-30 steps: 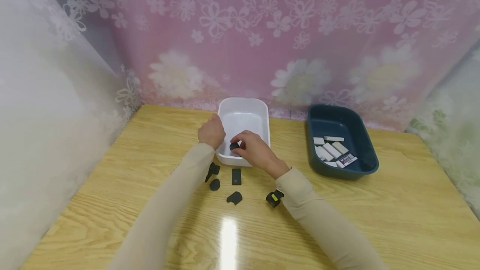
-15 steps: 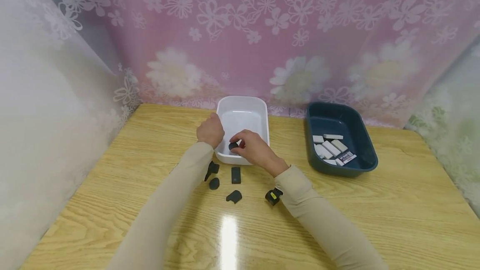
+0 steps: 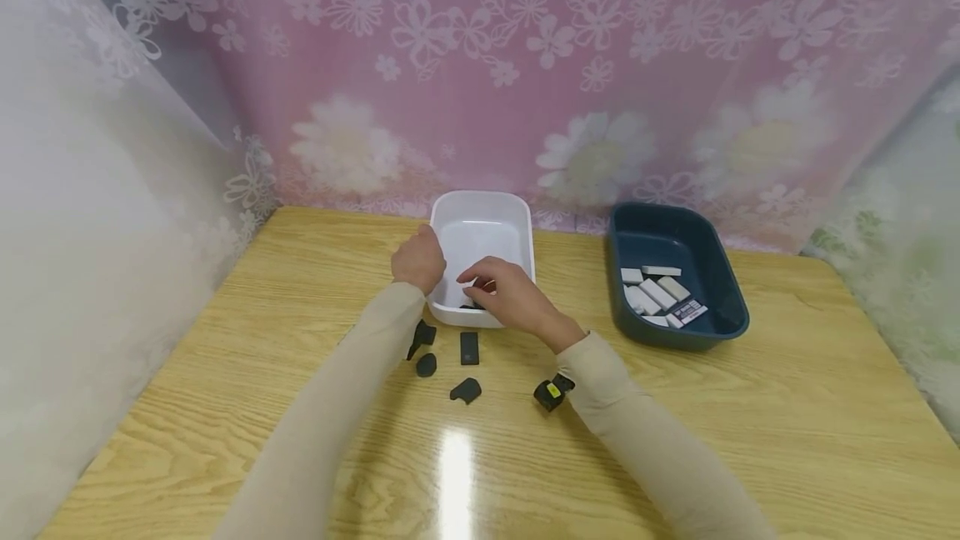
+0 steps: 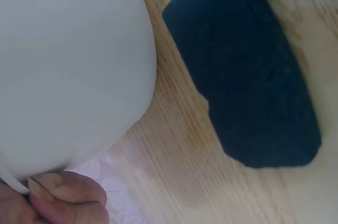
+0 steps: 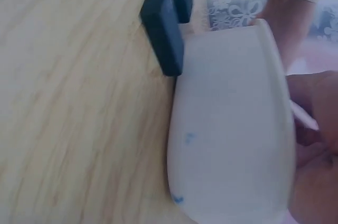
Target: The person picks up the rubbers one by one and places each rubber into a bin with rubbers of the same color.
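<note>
From my remote seat I see my left hand (image 3: pixel 420 261) gripping the near left rim of the white bin (image 3: pixel 525 227), fingers curled over its edge. My right hand (image 3: pixel 504 294) reaches over the bin's near wall, fingertips down inside at a small black piece (image 3: pixel 470 304) lying on the bin floor; I cannot tell whether the fingers pinch it or have let go. Just below my left hand, on the counter (image 3: pixel 787 407), four more black pieces lie: a chunky one (image 3: pixel 422 335), a round one (image 3: pixel 426 365), a flat rectangular one (image 3: pixel 469 347) and a curved one (image 3: pixel 466 391). By my right sleeve sits a black piece with a yellow mark (image 3: pixel 551 392). Well to the right of my right hand stands a dark blue bin (image 3: pixel 720 273) holding white blocks (image 3: pixel 654 294).
</note>
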Available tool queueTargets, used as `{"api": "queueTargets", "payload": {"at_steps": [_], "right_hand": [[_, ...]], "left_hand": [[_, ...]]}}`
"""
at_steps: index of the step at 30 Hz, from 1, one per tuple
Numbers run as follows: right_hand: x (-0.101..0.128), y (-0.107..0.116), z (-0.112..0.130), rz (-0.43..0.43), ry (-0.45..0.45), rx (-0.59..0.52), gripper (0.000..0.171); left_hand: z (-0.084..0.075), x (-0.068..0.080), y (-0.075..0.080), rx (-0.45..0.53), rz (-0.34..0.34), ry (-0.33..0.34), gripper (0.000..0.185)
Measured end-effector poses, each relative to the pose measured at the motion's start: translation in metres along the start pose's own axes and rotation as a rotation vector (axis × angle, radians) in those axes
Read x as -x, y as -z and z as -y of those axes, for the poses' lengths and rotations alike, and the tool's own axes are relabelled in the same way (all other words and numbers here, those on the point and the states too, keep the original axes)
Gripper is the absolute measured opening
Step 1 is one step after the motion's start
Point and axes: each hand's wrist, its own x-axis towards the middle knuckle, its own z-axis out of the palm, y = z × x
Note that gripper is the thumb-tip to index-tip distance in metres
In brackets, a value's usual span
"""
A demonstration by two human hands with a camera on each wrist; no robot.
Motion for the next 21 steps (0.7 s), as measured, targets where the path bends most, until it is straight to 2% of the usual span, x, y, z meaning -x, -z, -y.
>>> {"api": "queueTargets", "payload": {"at_steps": [4, 8, 12, 14, 16, 21], "right_hand": [[0.015, 0.008, 0.004, -0.079, 0.026, -0.065, 0.016], [0.031, 0.015, 0.01, -0.148, 0.096, -0.048, 0.013], [0.044, 0.016, 0.016, -0.156, 0.164, -0.027, 0.013], [0.051, 0.015, 0.019, -0.117, 0.18, -0.02, 0.014], [0.057, 0.013, 0.022, -0.042, 0.172, -0.014, 0.016], [0.07, 0.002, 0.027, 0.218, 0.06, 0.117, 0.03]], "left_hand": [[0.0, 0.0, 0.0, 0.013, 0.014, -0.007, 0.03], [0.002, 0.0, 0.002, 0.015, 0.011, -0.001, 0.033], [0.003, 0.0, 0.004, 0.014, -0.001, -0.005, 0.034], [0.003, 0.0, 0.004, 0.018, 0.002, -0.011, 0.034], [0.002, 0.001, 0.004, 0.02, 0.003, -0.014, 0.033], [0.0, 0.001, 0.002, 0.021, 0.005, -0.016, 0.033]]}}
